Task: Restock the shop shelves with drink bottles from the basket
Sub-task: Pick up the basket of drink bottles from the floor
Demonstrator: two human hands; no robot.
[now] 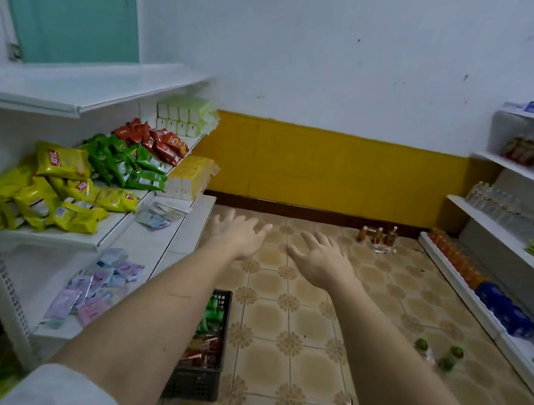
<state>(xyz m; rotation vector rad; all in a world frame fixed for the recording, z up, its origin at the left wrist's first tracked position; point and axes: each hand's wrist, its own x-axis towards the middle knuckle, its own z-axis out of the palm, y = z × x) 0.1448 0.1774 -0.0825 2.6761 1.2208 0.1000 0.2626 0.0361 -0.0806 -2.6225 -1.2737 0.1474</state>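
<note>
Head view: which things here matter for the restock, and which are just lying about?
Job:
dark basket
green-capped bottles on floor
bottles by the wall
right shelves
left hand, right hand

Lying about:
yellow snack bags
sachets

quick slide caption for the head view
Both hands, left hand and right hand, reach out empty over the basket between shop shelves.

Two bare forearms extend from the camera; the left hand and right hand wear no gloves, and a pale grey-white sleeve covers the left upper arm.
</note>
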